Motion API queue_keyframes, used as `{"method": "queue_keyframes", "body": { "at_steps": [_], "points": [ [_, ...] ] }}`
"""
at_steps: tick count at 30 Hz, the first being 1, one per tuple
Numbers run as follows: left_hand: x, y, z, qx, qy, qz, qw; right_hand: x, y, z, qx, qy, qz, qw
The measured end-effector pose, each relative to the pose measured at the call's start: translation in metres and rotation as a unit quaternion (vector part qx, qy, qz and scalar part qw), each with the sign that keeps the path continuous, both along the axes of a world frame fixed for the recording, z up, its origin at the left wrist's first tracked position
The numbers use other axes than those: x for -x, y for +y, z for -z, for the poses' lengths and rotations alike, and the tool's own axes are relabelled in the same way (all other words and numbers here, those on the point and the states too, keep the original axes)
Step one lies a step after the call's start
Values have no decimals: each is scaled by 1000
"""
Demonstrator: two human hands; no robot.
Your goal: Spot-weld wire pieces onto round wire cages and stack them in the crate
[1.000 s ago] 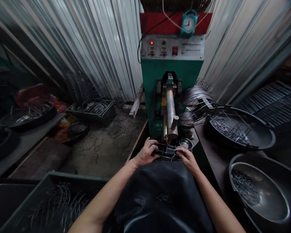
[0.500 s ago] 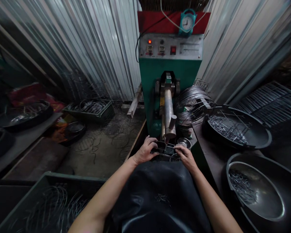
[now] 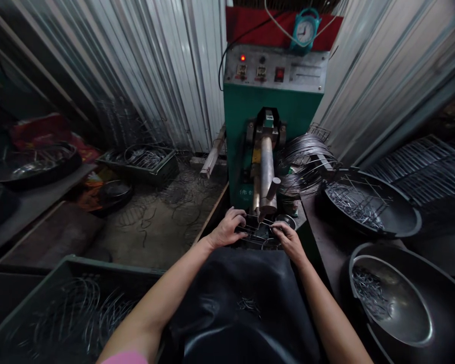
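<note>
Between my hands is a small wire rack of thin metal rods, below the tip of the thick metal cylinder on a green welding machine. My left hand grips the rack's left end, thumb below and fingers above. At its right end my right hand is closed in a pinch on the frame; whether a small piece is also between those fingertips I cannot tell. Rods and fingers hide part of the area under the tip. Several short metal bits lie on the black apron over my lap.
On the right stand a pan of metal pieces and a bowl of small hooks. A wire coil sits beside the machine. To the left are a green crate of wire racks and a smaller crate by the wall.
The rack has tilted, its rods now slanting down toward the right, and my hands have shifted slightly with it. The whole view has turned a little. Both hands keep their hold.
</note>
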State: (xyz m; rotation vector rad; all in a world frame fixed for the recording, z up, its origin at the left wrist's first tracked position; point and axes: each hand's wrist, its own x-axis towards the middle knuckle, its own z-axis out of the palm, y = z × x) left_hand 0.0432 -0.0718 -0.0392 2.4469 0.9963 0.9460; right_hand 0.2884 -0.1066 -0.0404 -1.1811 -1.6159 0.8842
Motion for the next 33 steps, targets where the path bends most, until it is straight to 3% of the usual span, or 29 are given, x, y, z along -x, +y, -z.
{"method": "queue_keyframes", "body": {
  "at_steps": [5, 15, 23, 29, 33],
  "points": [
    [1, 0, 0, 20, -11, 10, 1000, 0, 0, -2, 26, 4, -1, 1000],
    [0, 1, -1, 16, -21, 15, 1000, -1, -1, -4, 0, -21, 18, 1000],
    [2, -1, -3, 16, -6, 7, 1000, -10, -15, 20, 3, 33, 68, 997],
    [-8, -47, 7, -114, -21, -95, 989, -21, -34, 39, 8, 64, 118, 991],
    [-32, -86, 31, -77, -23, -86, 993, -46, -70, 40, -5, 6, 162, 987]
  ]
}}
